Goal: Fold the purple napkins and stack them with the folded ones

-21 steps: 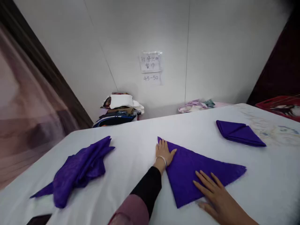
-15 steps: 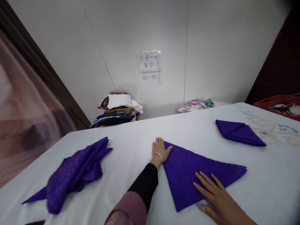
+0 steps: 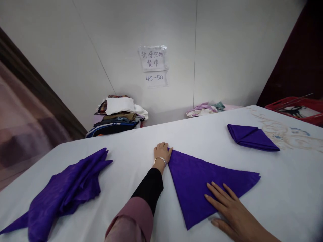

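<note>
The purple triangular cloth [image 3: 194,178] lies flat near the middle of the white-covered worktop [image 3: 131,174], one point directed right, one near, and one at the far left. Compared with the earlier frames, the left hand [image 3: 162,153] has changed posture: it previously lay with fingers extended on the far left part of the cloth; its fingers are now bent and drawn together at that corner. The right hand [image 3: 230,208] remains palm down over the near right part of the cloth. The view has shifted, so the crumpled purple fabric [image 3: 63,188] at left is now cut off at its near end (the dark object formerly at the near left edge is out of frame). The left hand covers the corner tip; whether its grip pinches the fabric or only presses on it cannot be determined. The right grip is spread, fingers slightly apart and resting on the cloth, thumb extended toward the near edge; the forearm leaves the frame at the bottom. A folded purple cloth [image 3: 254,138] lies untouched at far right, well apart from both hands. Beyond the worktop's far edge, the stacked textiles [image 3: 118,117] are partly concealed. The red tray [image 3: 313,120] at far right is cut off by the frame; its dark contents are hard to identify.
</note>
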The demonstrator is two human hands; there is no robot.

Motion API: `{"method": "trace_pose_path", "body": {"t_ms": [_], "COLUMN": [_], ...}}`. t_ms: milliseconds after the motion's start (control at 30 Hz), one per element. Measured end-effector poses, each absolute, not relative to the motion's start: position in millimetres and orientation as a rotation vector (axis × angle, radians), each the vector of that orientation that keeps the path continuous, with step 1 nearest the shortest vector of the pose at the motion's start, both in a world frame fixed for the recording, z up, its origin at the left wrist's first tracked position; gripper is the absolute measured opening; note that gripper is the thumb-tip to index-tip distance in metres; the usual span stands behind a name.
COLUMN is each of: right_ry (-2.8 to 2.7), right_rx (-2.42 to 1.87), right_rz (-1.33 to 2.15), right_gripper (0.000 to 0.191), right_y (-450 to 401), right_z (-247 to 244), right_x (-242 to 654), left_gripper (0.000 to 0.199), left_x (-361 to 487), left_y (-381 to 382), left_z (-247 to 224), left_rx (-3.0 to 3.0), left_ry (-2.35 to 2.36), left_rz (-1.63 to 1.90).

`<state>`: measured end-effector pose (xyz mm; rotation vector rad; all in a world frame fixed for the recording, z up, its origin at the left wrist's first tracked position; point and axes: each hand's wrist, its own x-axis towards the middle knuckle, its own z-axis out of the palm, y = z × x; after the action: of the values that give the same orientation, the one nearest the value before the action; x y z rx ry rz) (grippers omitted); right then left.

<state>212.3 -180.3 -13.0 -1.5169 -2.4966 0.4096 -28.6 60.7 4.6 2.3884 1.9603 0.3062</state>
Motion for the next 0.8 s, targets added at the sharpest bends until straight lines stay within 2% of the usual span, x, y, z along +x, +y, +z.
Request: {"method": "trace_pose_path", "body": {"t_ms": [200, 467, 800], "right_ry": [-2.452, -2.427, -2.412], "right_rx": [-1.498, -1.503, -1.414], "right_rz": [0.455, 0.53, 0.618], "right_gripper": [0.056, 0.05, 0.053], "right_y": [-181.4, -178.2, -177.8], "right_z": [-7.8, 2.4, 22.6], "right_x": [211.0, 216.6, 236.6], "left_gripper": [0.031, 0.028, 0.03], "left_x": [-31.3, -54.6, -128.7], "left_y": [64.2, 58.7, -62.2], "left_z": [15.8, 26.8, 28.0], "left_rx": [2.433, 2.339, 2.235], "left_ry": [1.9, 1.872, 1.955], "left_rz": [0.292, 0.093, 0.095]}}
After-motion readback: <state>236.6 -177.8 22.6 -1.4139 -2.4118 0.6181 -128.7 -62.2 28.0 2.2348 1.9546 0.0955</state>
